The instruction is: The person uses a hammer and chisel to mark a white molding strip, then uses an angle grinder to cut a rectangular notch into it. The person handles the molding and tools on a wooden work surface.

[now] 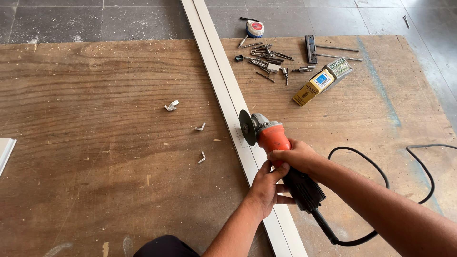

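An orange and black angle grinder [273, 138] is held over a long white aluminium profile [223, 81] that runs diagonally across a wooden board [95, 143]. Its dark cutting disc [246, 127] stands upright against the profile's top face, near faint marked lines. My right hand [296, 157] grips the grinder's body from above. My left hand [266, 185] holds the black rear handle from below, resting on the profile. The black power cord [362, 162] loops away to the right.
Three small bent metal offcuts [171, 105] lie left of the profile. At the back right are several drill bits and screws [266, 59], a tape measure [254, 29], two small boxes [321, 81] and metal rods [333, 52]. A white piece [5, 150] sits at the left edge.
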